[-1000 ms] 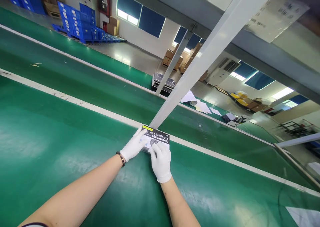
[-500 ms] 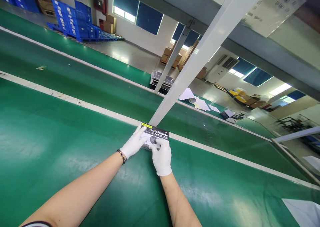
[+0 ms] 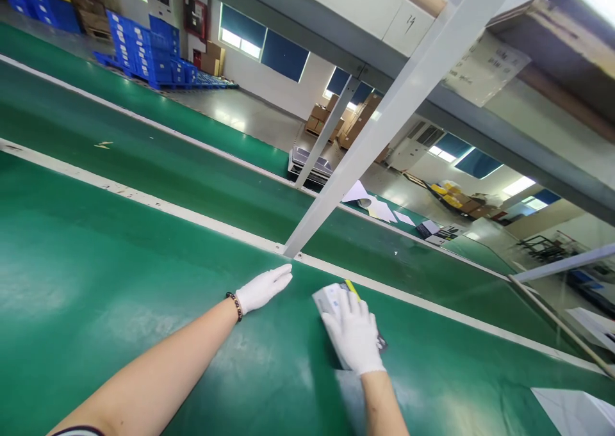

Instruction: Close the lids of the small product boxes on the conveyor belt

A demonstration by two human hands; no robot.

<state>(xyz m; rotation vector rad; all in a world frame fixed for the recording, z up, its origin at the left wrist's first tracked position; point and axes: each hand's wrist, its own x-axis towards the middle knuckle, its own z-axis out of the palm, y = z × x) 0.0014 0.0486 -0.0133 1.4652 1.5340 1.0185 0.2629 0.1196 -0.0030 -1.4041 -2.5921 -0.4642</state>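
Note:
My right hand, in a white glove, grips a small printed box from above. The box is tilted, with a white face and a yellow strip showing; the palm and fingers hide much of it. To the left, my left hand, also gloved, lies with straight fingers close together and nothing in it. It is apart from the box, just above the green tabletop or resting on it; I cannot tell which. A bead bracelet circles the left wrist.
A white post rises from the pale strip beyond my hands towards an overhead shelf. Loose papers and a scale-like device lie on the far bench. A white sheet-like thing is at lower right.
My left hand has let go of the box and its fingers have straightened. My right hand has carried the box to the right and turned it.

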